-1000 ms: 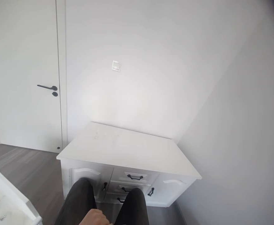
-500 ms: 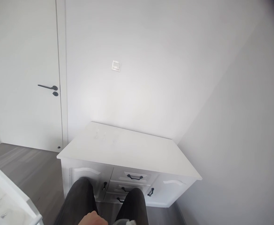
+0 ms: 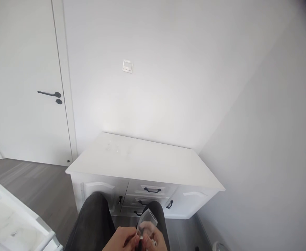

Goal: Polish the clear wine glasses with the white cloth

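Low in the view, above my lap, a clear see-through cup-shaped piece (image 3: 148, 217) tilts up between my hands. My right hand (image 3: 156, 240) wraps around it, with its fingers visible through the clear wall. At its lower end, the fingertips of my left hand (image 3: 122, 239) are pinched together and touch it. A small white bit shows by the right fingers, and something dark lies between the thumbs; I cannot make out either. The bottom frame edge cuts off both hands.
A white cabinet (image 3: 147, 160) with black handles stands before my knees; small clear items (image 3: 117, 150) sit on its top. At lower left is a white-rimmed tray-like surface (image 3: 19, 209). A door (image 3: 24, 69) is at left. A clear rounded object (image 3: 219, 246) shows at lower right.
Both hands and the clear piece have risen further into view; earlier only one hand and an edge of the clear piece showed. The camera view has shifted slightly.
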Motion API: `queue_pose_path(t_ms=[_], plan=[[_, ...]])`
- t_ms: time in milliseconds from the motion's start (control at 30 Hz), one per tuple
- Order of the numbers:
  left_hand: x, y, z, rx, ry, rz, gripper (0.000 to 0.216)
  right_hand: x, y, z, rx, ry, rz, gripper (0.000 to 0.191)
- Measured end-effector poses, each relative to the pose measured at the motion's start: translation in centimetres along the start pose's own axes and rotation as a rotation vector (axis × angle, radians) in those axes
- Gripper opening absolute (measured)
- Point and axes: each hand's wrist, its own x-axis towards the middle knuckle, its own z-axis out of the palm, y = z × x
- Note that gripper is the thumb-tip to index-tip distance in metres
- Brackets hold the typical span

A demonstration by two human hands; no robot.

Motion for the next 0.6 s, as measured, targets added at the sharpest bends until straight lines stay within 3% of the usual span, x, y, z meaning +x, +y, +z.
queue_pose_path(t_ms=[100,167,267,367,433,500,600], plan=[[-0.1,0.2,0.3,-0.027,0.009,-0.004,0.045,0.0,0.9,-0.6,0.12,-0.142,0.092,0.078],[-0.1,0.4,0.4,-0.015,-0.007,-0.008,0.044,-0.1,1.6,-0.8,0.201,-0.165,0.103,0.084],[0.1,-0.2,0.5,0.056,-0.017,0.056,0.046,-0.2,2.1,-0.8,0.123,-0.042,0.05,0.059],[0.2,-2.0,0.5,0.074,0.118,0.108,0.035,0.6,1.2,-1.4,-0.059,0.146,0.034,0.045],[0.0,-3.4,0.4,0.035,0.238,0.059,0.041,2.5,0.0,-2.6,-0.157,0.28,0.051,0.042],[-0.3,-4.5,0.2,0.033,0.284,-0.02,0.035,5.7,-1.5,-4.2,-0.238,0.376,0.059,0.04],[-0.9,-5.4,-0.1,0.103,0.158,-0.08,0.023,12.6,-3.4,-7.1,-0.344,0.37,0.052,0.041]])
